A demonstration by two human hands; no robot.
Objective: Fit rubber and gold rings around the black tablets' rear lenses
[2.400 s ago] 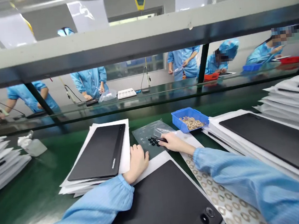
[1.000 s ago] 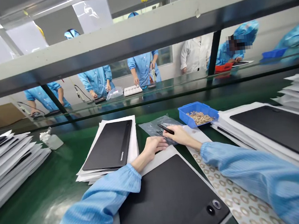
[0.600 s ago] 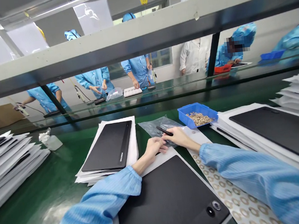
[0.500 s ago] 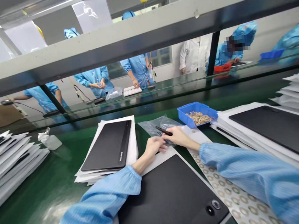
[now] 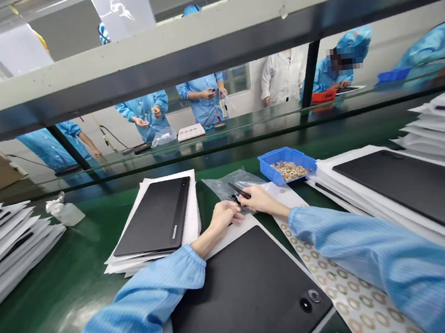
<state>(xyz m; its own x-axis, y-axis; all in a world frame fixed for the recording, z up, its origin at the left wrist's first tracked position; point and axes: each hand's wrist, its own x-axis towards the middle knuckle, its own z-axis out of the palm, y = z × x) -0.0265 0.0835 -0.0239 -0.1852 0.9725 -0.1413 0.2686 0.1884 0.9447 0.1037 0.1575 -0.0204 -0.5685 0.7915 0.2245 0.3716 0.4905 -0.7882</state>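
Observation:
My right hand point(image 5: 258, 200) is closed around a slim black pen-like tool point(image 5: 237, 190), which slants up to the left. Just left of it, my left hand point(image 5: 225, 218) has its fingers bunched and curled; whatever they pinch is hidden and partly blurred. Both hands meet over a clear plastic bag point(image 5: 219, 186) with small black pieces in it. Below them lies a black tablet point(image 5: 240, 297), back up on a white sheet, two round camera spots at its lower right corner. Under my right forearm runs a sheet of ring-shaped stickers point(image 5: 340, 286).
A blue bin point(image 5: 285, 155) holds many small tan rings. Stacked tablets with white sheets stand left point(image 5: 154, 216), right point(image 5: 415, 183) and far left point(image 5: 13, 257). A small clear bottle point(image 5: 68, 212) sits behind. A shelf beam point(image 5: 178, 49) crosses above; co-workers in blue stand beyond.
My view has shifted slightly, so the scene sits a little left and higher. My hands stay together over the bag, and the pen-like tool points more downward at its hand end.

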